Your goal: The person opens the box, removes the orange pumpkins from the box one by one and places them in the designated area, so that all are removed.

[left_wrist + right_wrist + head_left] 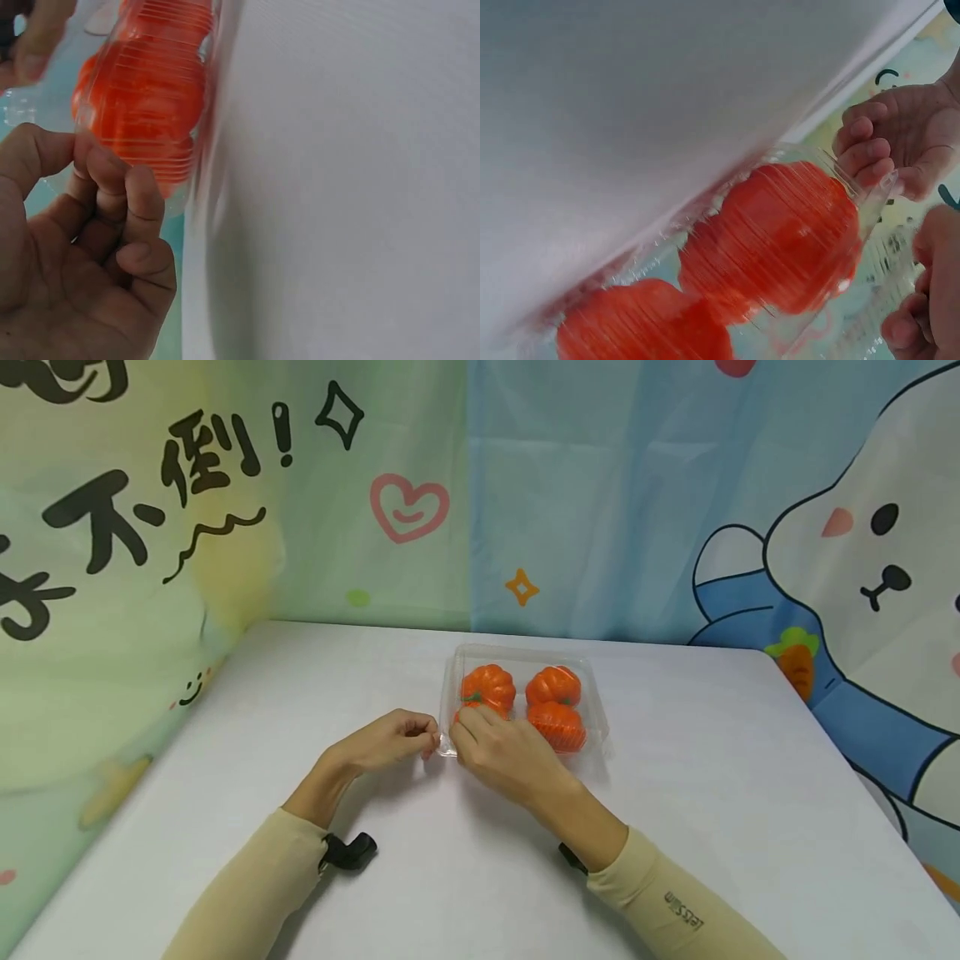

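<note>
A clear plastic clamshell box lies on the white table with several small orange pumpkins inside. My left hand is at the box's front left corner. In the left wrist view its thumb and forefinger pinch the clear rim, the other fingers curled. My right hand reaches over the same corner and hides part of one pumpkin. Seen from the right wrist, its curled fingers grip at the edge of a ridged clear flap; the exact contact is hidden.
The white table extends around the box. A printed cloth backdrop hangs behind the table's far edge. Black wrist cameras, one of them the left camera, sit at both sleeve cuffs.
</note>
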The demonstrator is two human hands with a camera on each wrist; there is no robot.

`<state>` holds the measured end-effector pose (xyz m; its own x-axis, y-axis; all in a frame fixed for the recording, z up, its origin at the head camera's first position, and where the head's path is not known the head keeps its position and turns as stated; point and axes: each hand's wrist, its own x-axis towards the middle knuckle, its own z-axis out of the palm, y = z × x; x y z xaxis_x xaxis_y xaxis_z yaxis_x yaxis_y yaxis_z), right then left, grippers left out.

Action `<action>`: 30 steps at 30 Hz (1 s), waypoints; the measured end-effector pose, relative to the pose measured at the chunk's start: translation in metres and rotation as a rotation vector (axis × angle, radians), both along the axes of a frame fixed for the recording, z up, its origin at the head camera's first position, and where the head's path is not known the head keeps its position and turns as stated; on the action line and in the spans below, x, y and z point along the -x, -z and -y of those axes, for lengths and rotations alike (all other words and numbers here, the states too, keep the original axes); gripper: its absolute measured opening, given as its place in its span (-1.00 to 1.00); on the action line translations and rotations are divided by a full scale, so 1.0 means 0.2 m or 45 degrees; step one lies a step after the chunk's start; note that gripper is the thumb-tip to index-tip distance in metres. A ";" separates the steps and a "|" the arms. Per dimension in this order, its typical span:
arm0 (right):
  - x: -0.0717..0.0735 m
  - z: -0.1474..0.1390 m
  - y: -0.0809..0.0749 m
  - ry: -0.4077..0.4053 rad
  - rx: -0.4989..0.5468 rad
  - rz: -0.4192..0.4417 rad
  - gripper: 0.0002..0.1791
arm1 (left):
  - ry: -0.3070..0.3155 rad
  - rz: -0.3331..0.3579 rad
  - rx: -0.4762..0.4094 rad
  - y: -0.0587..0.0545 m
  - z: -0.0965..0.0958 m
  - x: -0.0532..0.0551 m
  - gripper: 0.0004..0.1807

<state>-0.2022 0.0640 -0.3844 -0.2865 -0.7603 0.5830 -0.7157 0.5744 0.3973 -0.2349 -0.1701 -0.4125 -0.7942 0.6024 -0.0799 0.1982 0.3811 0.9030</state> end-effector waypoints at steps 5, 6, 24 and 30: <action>-0.01 -0.03 0.01 0.015 0.004 0.015 -0.90 | 0.015 0.005 0.008 0.00 -0.01 0.00 -0.82; -0.01 -0.03 0.02 0.017 0.006 0.020 -0.89 | 0.020 0.006 0.012 0.00 -0.01 0.00 -0.82; -0.05 -0.19 0.04 0.106 -0.018 0.142 -0.86 | 0.113 -0.051 0.057 -0.02 0.01 0.02 -0.81; -0.05 -0.26 0.03 0.127 -0.035 0.163 -0.86 | 0.115 -0.049 0.097 -0.05 0.01 0.04 -0.81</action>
